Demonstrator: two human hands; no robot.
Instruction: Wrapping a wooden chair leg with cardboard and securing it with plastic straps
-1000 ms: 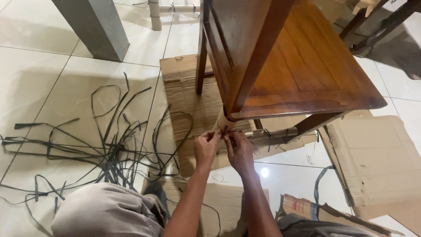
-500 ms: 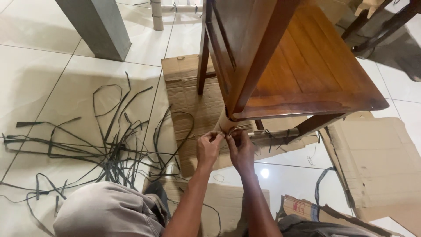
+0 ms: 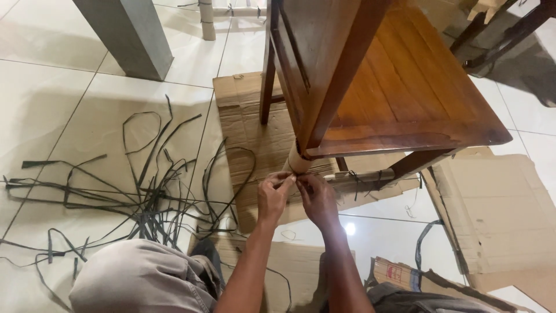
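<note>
I see the pale cardboard wrap on the brown wooden chair's front leg (image 3: 297, 161), just under the seat corner, with a thin dark plastic strap (image 3: 288, 181) at its lower edge. Since half a second ago both hands have risen slightly toward it: my left hand (image 3: 272, 197) and right hand (image 3: 315, 200) each pinch a strap end, so I judge the tie is being tightened. Loose dark straps (image 3: 133, 197) litter the tiled floor (image 3: 52, 104).

The dark brown wooden table (image 3: 405, 93) closes the room above and to the right of both hands, and its cardboard-wrapped leg (image 3: 297, 159) stands directly in front of the fingers; the space to the left, over the flat brown cardboard sheet (image 3: 243, 124), is open. Further left, the tangle of black plastic straps (image 3: 145, 197) covers the pale tiled floor (image 3: 52, 104); the grey square pillar (image 3: 130, 35) stands well apart behind it.
</note>
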